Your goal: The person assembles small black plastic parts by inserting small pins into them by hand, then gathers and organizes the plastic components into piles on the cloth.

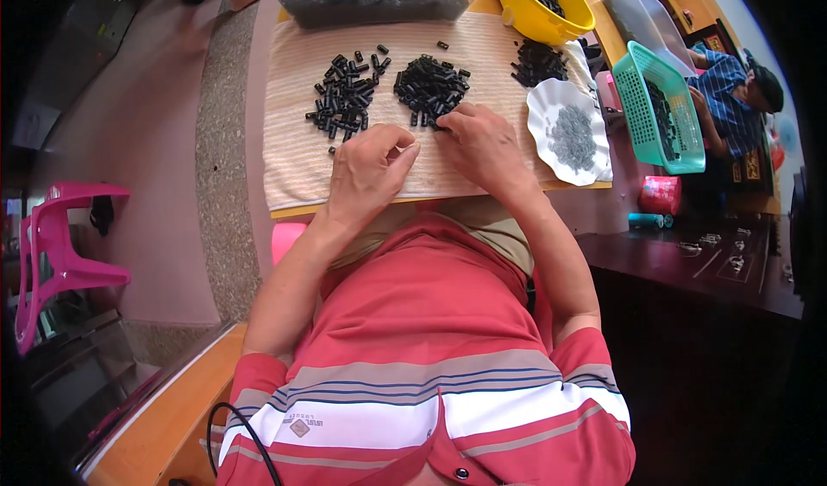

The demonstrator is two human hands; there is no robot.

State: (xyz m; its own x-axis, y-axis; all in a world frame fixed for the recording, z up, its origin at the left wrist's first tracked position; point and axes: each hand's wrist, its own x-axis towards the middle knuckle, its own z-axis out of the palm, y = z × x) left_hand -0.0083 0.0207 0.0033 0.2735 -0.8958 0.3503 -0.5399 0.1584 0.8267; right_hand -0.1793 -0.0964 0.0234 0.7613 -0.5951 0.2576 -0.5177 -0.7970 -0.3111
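Note:
On the striped cream towel [293,171], a loose pile of small black cylinders [345,98] lies to the left and a denser pile of black cylinders [428,88] to the right. My left hand [369,169] is closed in a pinch just below the left pile; whatever its fingertips hold is too small or hidden to make out. At the near edge of the right pile, the fingers of my right hand [484,144] close on a small black cylinder, mostly covered by the fingertips. A white scalloped dish [541,107] of tiny greyish pieces stands right of my right hand.
Behind the piles are a clear plastic bin [370,8] and a yellow basin [551,25], both with black parts. Another small black pile [539,62] lies near the dish. A green basket [637,98] stands right, by a seated person [732,98]. A pink stool [65,245] is left.

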